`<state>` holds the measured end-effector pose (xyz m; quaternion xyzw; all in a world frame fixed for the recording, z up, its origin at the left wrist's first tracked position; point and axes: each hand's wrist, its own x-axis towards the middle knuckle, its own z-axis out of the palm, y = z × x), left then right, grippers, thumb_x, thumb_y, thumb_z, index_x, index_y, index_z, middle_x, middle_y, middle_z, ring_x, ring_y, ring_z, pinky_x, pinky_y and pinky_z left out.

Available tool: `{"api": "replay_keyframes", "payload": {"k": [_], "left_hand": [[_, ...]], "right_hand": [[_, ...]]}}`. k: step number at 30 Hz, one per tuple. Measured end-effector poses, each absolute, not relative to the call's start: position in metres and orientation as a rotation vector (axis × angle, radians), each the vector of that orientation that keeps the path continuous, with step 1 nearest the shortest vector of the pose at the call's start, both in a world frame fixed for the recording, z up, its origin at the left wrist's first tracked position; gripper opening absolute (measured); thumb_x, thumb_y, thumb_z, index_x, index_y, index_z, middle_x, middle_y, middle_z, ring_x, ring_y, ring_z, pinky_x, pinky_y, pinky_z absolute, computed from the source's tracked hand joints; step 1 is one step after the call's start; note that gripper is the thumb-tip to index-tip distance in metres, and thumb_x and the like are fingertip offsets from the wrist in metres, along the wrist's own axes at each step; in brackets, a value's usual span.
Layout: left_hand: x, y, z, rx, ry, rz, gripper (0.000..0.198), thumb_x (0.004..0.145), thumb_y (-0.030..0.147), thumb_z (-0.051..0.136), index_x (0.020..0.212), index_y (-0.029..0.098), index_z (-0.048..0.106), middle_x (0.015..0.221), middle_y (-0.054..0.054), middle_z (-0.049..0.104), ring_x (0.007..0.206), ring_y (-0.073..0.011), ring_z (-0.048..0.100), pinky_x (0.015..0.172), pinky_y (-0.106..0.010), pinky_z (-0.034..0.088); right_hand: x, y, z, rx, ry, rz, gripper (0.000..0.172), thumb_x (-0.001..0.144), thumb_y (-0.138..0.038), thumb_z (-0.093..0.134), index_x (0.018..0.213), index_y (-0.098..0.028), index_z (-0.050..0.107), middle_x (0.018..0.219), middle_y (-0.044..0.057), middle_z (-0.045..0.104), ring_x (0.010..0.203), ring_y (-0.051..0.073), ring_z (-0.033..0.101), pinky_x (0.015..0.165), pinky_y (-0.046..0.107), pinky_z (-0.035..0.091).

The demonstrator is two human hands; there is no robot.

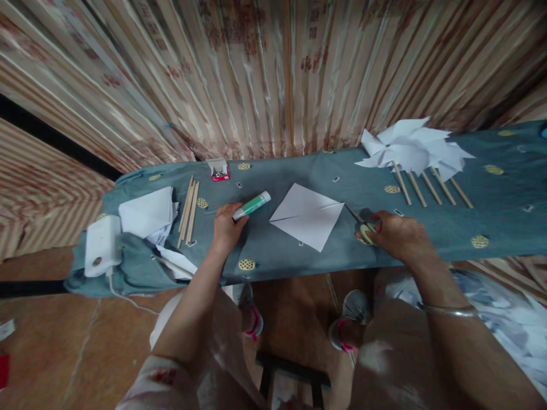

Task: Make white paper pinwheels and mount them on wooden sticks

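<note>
A square of white paper (308,217) lies between my hands, turned like a diamond, with slits running in from its left and right corners. My left hand (228,228) is closed around the lower end of a green and white glue stick (255,205), left of the paper. On the other side, my right hand (395,233) grips the light green handles of a pair of scissors (366,232). The dark blades point up and left, their tip by the paper's right corner.
White paper pinwheels (410,149) on wooden sticks lie at the right. At the left are loose sticks (188,210), a red box of pins (220,172), folded white paper (147,212) and a white device (101,245) with a cable. A patterned curtain (273,85) hangs behind the cloth-covered table (277,261).
</note>
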<state>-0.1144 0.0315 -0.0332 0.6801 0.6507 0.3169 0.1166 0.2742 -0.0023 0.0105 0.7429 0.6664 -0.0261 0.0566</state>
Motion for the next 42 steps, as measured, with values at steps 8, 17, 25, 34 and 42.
{"api": "replay_keyframes", "payload": {"k": [8,17,25,34,42], "left_hand": [[-0.109,0.028,-0.018,1.627,1.855,1.201,0.022,0.077,0.027,0.066,0.095,0.015,0.070,0.089,-0.006,0.069,0.086,-0.0224,0.064,0.084,-0.035,0.048],[-0.028,-0.023,0.015,0.856,0.998,1.038,0.042,0.061,0.049,0.084,0.085,0.015,0.075,0.071,-0.001,0.067,0.064,-0.0106,0.056,0.065,-0.024,0.045],[-0.002,-0.030,0.016,0.766,0.878,0.825,0.045,0.061,0.055,0.083,0.076,0.014,0.075,0.067,-0.002,0.066,0.059,-0.0081,0.053,0.060,-0.021,0.043],[-0.060,0.006,-0.004,1.579,1.573,1.063,0.026,0.073,0.032,0.075,0.095,0.021,0.066,0.083,-0.001,0.068,0.070,-0.0166,0.060,0.068,-0.030,0.049],[-0.083,0.042,-0.020,2.204,1.760,0.796,0.057,0.069,0.000,0.048,0.121,0.019,0.063,0.118,-0.010,0.064,0.114,-0.0261,0.058,0.102,-0.042,0.046]], "right_hand": [[0.278,-0.005,0.024,2.350,2.102,-0.155,0.031,0.080,-0.037,0.067,0.103,-0.018,0.071,0.088,0.011,0.076,0.081,0.030,0.071,0.064,0.034,0.047],[0.180,-0.024,0.027,2.171,2.478,-2.170,0.046,0.069,-0.054,0.076,0.099,-0.020,0.071,0.093,0.007,0.075,0.073,0.020,0.067,0.067,0.031,0.054],[0.156,-0.023,0.022,2.088,1.777,-3.037,0.039,0.061,-0.049,0.085,0.077,-0.016,0.073,0.069,0.001,0.069,0.062,0.013,0.058,0.062,0.028,0.048],[0.182,0.008,0.000,2.363,1.064,-3.404,0.039,0.062,-0.047,0.087,0.076,-0.020,0.063,0.064,-0.005,0.064,0.052,0.008,0.056,0.049,0.019,0.048],[0.184,0.022,-0.003,2.501,1.324,-3.204,0.037,0.055,-0.040,0.090,0.075,-0.019,0.066,0.064,-0.004,0.063,0.050,0.007,0.054,0.047,0.020,0.047]]}}
